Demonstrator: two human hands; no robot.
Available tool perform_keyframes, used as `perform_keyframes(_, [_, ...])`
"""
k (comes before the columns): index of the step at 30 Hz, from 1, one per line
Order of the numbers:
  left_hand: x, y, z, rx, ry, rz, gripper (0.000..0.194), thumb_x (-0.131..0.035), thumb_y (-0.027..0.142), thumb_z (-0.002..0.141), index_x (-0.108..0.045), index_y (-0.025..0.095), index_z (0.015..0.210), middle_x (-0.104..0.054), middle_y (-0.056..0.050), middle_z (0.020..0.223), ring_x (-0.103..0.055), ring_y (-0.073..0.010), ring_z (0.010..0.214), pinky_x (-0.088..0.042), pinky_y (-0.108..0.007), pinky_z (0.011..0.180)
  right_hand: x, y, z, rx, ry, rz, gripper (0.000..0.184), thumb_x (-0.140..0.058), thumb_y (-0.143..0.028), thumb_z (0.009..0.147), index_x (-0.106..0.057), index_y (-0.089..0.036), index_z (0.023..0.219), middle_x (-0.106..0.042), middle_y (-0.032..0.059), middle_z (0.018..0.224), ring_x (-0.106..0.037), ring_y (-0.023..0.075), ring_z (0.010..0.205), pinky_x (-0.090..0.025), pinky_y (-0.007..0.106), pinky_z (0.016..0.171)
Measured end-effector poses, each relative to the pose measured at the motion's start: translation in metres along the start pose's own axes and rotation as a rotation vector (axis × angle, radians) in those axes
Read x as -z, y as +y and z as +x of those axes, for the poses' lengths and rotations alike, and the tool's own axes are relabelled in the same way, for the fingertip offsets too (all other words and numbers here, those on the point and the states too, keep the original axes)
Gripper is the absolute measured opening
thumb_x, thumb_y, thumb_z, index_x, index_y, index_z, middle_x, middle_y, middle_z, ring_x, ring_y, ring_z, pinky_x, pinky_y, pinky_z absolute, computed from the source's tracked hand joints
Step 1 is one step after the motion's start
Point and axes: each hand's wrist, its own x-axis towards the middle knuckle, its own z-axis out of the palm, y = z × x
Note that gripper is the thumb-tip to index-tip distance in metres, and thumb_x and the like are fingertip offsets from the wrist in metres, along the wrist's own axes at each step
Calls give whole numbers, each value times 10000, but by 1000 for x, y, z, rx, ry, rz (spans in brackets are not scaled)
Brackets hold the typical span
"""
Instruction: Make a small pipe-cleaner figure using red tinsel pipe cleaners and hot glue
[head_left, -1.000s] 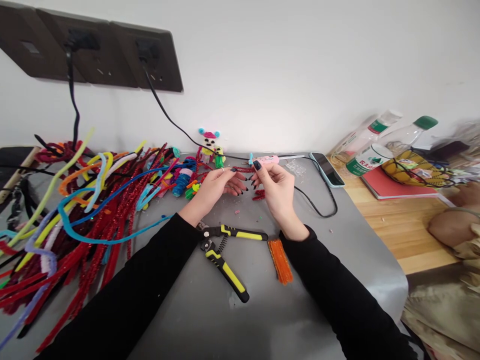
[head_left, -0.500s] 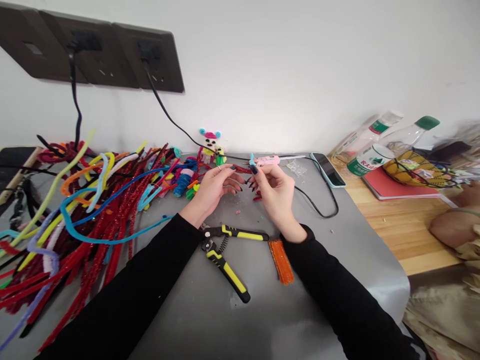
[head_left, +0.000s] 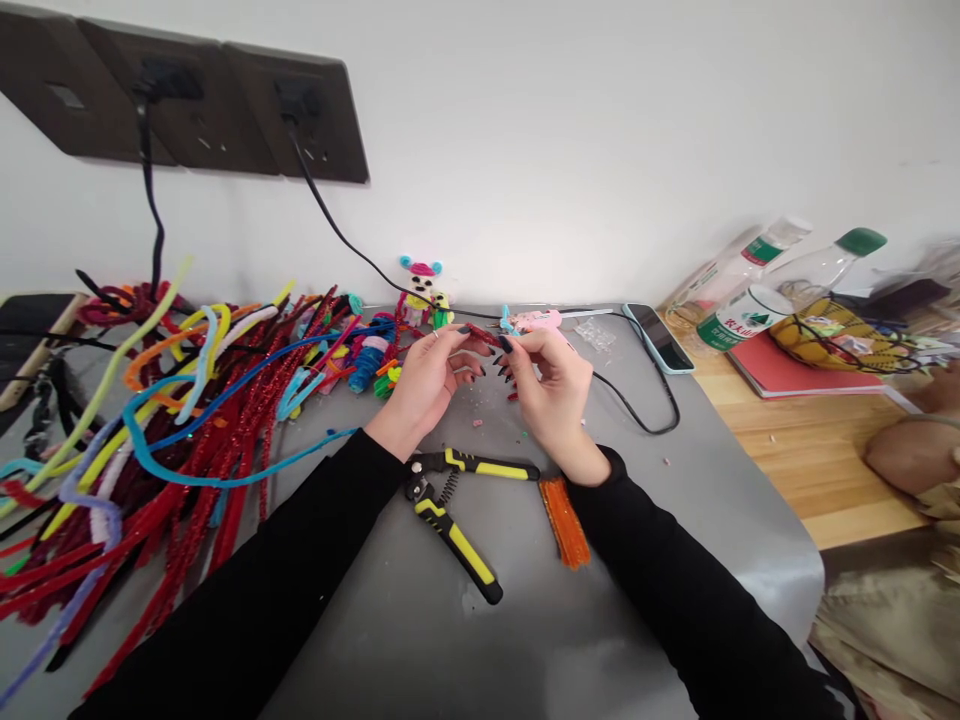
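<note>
A short red pipe cleaner [head_left: 484, 337] stretches between my fingertips above the table. My left hand [head_left: 426, 385] pinches its left end, the other fingers curled below. Thumb and fingers of my right hand [head_left: 556, 390] pinch the right end. Under my wrists lie pliers [head_left: 454, 515] with yellow and black handles spread apart. A bundle of short orange pipe cleaners [head_left: 564, 525] lies by my right sleeve. Just behind my right hand is a pink tool [head_left: 541, 320] with light blue at its end, partly hidden.
Many loose pipe cleaners [head_left: 187, 450] cover the left side. Small fuzzy figures [head_left: 420, 290] stand by the wall. A black cord [head_left: 630, 415] loops near a phone [head_left: 654, 338]. Plastic bottles [head_left: 750, 318], a red notebook [head_left: 799, 375] and a yellow basket [head_left: 814, 345] sit at right, near another person's arm [head_left: 904, 455].
My fingers have shifted slightly, and the red pipe cleaner between them shows more clearly. The things on the table lie as before.
</note>
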Motion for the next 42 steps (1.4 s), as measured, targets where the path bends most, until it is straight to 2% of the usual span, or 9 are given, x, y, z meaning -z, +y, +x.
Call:
perform_keyframes(6, [-3, -2, 2, 7, 20, -79, 97, -714, 238, 751, -696, 145, 767, -719, 1, 705, -609, -91, 566, -453, -209, 547, -2, 6, 1, 147, 15, -19, 263, -608, -309, 1035, -665, -221, 794, -675, -15, 693, -576, 118, 601, -500, 276, 612])
perform_keyframes(11, [0, -4, 3, -10, 24, -50, 135, -762, 264, 716, -702, 146, 742, -726, -11, 697, -625, -102, 583, -455, -205, 542, -4, 7, 1, 148, 20, -11, 231, -623, -272, 1029, -672, -221, 809, -692, -12, 713, -586, 119, 609, -500, 278, 609])
perform_keyframes(15, [9, 1, 5, -28, -77, 86, 232, -831, 325, 697, -707, 154, 793, -750, -32, 741, -635, -118, 588, -479, -216, 546, -1, 9, 3, 15, 46, 65, 252, -667, -351, 1008, -684, -221, 792, -699, -6, 715, -588, 125, 598, -510, 298, 617])
perform_keyframes(19, [19, 5, 7, -28, -215, 211, 315, -811, 349, 733, -737, 145, 962, -786, -87, 888, -691, -156, 674, -536, -250, 607, 4, 16, 10, -203, 99, 208, 369, -742, -547, 934, -682, -221, 771, -688, -10, 690, -583, 127, 579, -507, 305, 607])
perform_keyframes(21, [21, 5, 7, -130, -218, 315, 370, -743, 346, 790, -737, 150, 1103, -787, -104, 998, -706, -171, 723, -564, -272, 632, 6, 20, 12, -285, 101, 265, 431, -767, -613, 889, -677, -219, 741, -681, -13, 681, -574, 119, 574, -510, 303, 621])
perform_keyframes(24, [22, 1, 6, -412, -123, 651, 418, -672, 315, 865, -702, 165, 1255, -770, -106, 1090, -708, -179, 794, -586, -271, 651, 5, 25, 15, -373, 83, 342, 489, -797, -659, 836, -664, -214, 684, -676, -12, 678, -562, 104, 579, -511, 290, 638])
perform_keyframes(29, [27, -8, 9, -727, -55, 1019, 380, -716, 313, 913, -693, 182, 1269, -785, -94, 1117, -718, -178, 801, -580, -249, 639, 3, 28, 17, -499, 54, 456, 513, -855, -694, 738, -693, -209, 692, -671, -9, 668, -542, 97, 569, -493, 267, 582])
perform_keyframes(36, [37, -13, 14, -1034, 26, 1194, 172, -645, 271, 1009, -768, 178, 1083, -823, -87, 1038, -751, -189, 771, -596, -277, 713, 4, 25, 17, -575, 15, 538, 500, -916, -667, 659, -734, -206, 714, -659, -20, 635, -523, 90, 540, -481, 255, 543])
perform_keyframes(42, [39, -12, 14, -1136, 50, 1195, 147, -661, 245, 1009, -796, 188, 998, -838, -74, 971, -789, -210, 813, -618, -286, 732, 5, 27, 17, -589, -8, 541, 471, -913, -641, 680, -721, -212, 706, -668, -19, 640, -533, 91, 544, -479, 251, 539])
